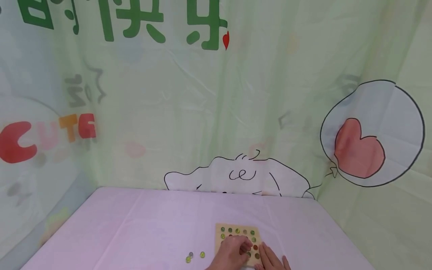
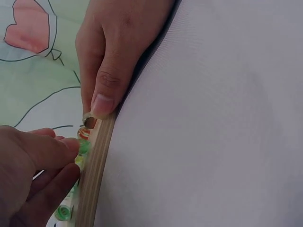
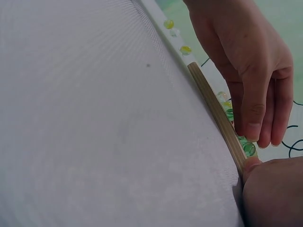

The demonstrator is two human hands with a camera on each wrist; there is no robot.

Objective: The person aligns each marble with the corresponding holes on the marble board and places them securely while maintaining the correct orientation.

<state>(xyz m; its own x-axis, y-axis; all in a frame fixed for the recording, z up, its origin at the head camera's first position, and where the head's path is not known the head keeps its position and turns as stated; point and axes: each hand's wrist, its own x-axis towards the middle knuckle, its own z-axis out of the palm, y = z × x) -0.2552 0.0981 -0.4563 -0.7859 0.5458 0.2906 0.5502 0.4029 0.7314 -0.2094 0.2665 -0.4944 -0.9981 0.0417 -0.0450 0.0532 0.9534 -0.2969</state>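
Observation:
A pale square wooden board (image 1: 219,227) lies near the table's front, with rows of green, yellow and brownish-red glass marbles (image 1: 237,230) on it. Over its middle is my left hand (image 1: 231,252), fingers bent downward. Its fingertips (image 2: 71,147) are right beside a green marble (image 2: 84,145); I cannot tell whether they pinch one. My right hand (image 1: 272,259) grips the board's near right corner, thumb (image 2: 103,105) on the near edge and fingers along the right side. A clear green marble (image 3: 249,149) sits beside that thumb. The left hand covers the board's middle.
Left of the board lie three loose marbles: a yellow one (image 1: 202,254), another yellow (image 1: 188,259) and a greyish one (image 1: 191,254). A pale pinkish cloth covers the table (image 1: 152,221). Printed curtains (image 1: 168,112) hang behind it and at both sides.

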